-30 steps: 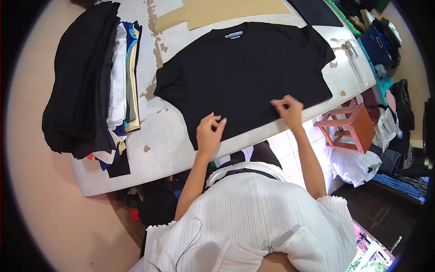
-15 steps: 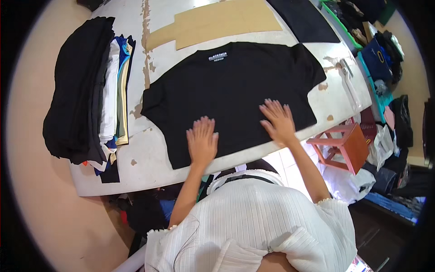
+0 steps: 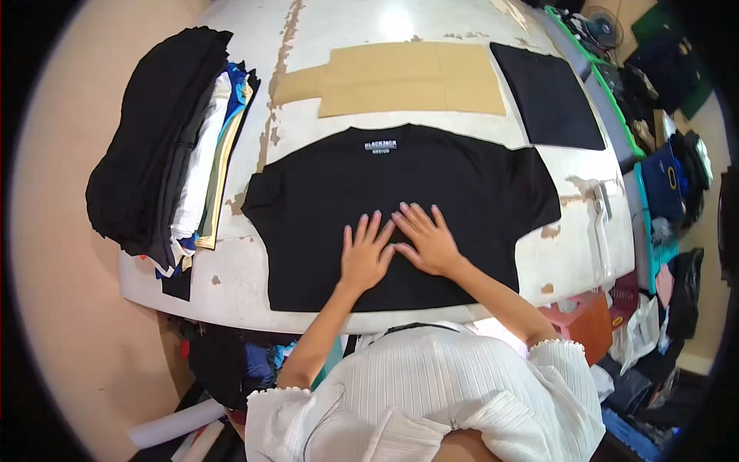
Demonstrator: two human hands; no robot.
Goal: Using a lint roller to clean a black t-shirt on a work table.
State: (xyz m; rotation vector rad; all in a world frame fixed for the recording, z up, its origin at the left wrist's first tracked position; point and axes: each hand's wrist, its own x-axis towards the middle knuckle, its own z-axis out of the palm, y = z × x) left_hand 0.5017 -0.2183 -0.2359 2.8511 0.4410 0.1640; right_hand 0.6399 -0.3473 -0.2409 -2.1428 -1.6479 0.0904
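A black T-shirt (image 3: 462,185) lies spread flat on the white table (image 3: 239,285), its neckline at the far side and its hem toward me. White print shows inside the collar. My left hand (image 3: 365,258) rests palm down on the lower middle of the shirt, fingers spread. Just to its right, my right hand (image 3: 429,245) also lies flat on the cloth with its fingers apart. The thumbs come close together, and neither hand grips anything.
Left of the shirt stands a tall pile of folded clothes (image 3: 154,146), mostly black. Beyond the collar lies a tan cardboard template (image 3: 408,81), with a folded black garment (image 3: 550,100) beside it. A white-handled tool (image 3: 602,231) sits near the right edge, above a reddish-brown stool (image 3: 585,327).
My hands have moved inward over the shirt and now lie close together. My right hand shifted left, my left hand slightly right. The view has tilted, showing more of the table's far side.
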